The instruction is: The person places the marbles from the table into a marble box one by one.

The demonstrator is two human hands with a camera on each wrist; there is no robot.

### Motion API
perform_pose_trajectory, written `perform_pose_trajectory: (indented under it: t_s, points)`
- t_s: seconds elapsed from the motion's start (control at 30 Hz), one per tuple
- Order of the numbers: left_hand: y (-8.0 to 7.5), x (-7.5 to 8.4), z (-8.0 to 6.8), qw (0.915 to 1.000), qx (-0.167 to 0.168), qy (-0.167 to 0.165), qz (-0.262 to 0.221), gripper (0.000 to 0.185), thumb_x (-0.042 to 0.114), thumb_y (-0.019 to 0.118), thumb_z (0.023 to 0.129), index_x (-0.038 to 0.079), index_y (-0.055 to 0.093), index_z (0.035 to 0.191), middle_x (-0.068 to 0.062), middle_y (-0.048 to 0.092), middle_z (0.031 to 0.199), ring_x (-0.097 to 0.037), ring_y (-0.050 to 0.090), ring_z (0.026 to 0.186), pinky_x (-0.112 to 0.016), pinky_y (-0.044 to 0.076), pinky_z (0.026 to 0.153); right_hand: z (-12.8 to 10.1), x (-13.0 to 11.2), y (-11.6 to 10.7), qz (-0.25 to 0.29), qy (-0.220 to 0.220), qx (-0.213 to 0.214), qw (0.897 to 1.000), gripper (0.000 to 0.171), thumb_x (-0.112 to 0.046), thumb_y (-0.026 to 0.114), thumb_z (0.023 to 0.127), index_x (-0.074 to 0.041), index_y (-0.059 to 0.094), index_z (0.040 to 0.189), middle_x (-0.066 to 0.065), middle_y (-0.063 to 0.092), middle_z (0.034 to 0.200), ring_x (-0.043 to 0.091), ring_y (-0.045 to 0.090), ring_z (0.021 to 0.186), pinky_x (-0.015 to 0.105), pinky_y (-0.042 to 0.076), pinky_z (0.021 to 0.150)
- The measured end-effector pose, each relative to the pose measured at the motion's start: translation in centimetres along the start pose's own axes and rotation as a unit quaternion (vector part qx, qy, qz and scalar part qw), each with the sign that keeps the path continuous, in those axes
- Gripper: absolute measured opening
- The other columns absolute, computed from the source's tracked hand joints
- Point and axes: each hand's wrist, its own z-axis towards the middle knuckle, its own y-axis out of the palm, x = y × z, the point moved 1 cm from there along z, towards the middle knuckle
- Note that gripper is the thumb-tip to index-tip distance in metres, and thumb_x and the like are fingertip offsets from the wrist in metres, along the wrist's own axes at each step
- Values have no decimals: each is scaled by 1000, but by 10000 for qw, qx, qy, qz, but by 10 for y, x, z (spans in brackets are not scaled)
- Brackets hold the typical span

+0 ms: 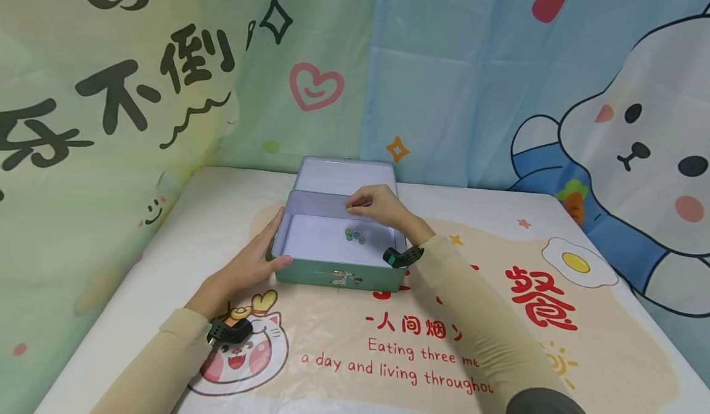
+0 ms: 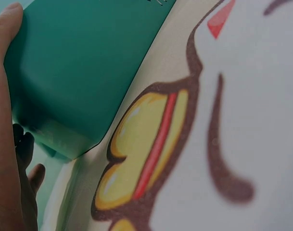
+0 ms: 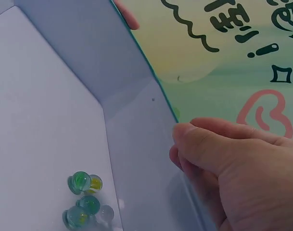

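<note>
Head view: green box (image 1: 310, 271) at centre of frame, lid (image 1: 346, 177) raised behind, glass marbles (image 1: 357, 235) on its pale floor. Right hand (image 1: 383, 207), above box, pinches small yellowish piece (image 1: 348, 207) between fingers (image 1: 359, 198). Right wrist view hides that piece, yet shows yellow swirls inside marbles, lower left. Left hand (image 1: 249, 269) rests along box's left side, fingers fairly straight, thumb (image 1: 281, 262) at front edge. Left wrist view, upper left: plain green outer wall (image 2: 88, 62), interior hidden.

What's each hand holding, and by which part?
Left hand: tin, by its left side. Right hand: a tiny thing, pinched; which part can't be told.
</note>
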Motion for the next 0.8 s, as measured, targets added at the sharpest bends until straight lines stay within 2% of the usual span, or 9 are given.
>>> perform_pose_trajectory:
  t_s: [0.13,0.33,0.5,0.8]
  points:
    - [1,2,0,10000,-67,-51,-27,97,52,59,88,32,-12,151,-6,-3,161,-28,4,148,-54,13,116,-2,4,1,-260,78,-82,9996,14,-15,72,84,-10,75,97,2,72,97,14,67,90,31,54,80]
    - [1,3,0,9999,-53,-135,-14,96,48,60,88,33,-11,151,-7,-2,162,-28,5,148,-55,14,116,-2,8,4,-675,43,-425,9968,11,-16,71,85,-12,74,95,1,71,97,13,67,91,28,55,82]
    - [1,2,-1,9999,-49,-129,-23,96,46,60,89,33,-12,151,-8,-2,161,-29,4,148,-55,13,116,-3,8,7,-782,180,-634,9948,10,-14,71,85,-11,73,94,3,71,96,14,68,91,26,55,80]
    - [2,4,-1,9999,-56,-137,-15,97,50,59,88,32,-12,151,-6,-3,162,-27,4,148,-54,14,116,-5,4,8,-1532,141,-886,9841,12,-14,70,87,-9,74,96,4,72,95,13,68,90,24,55,77]
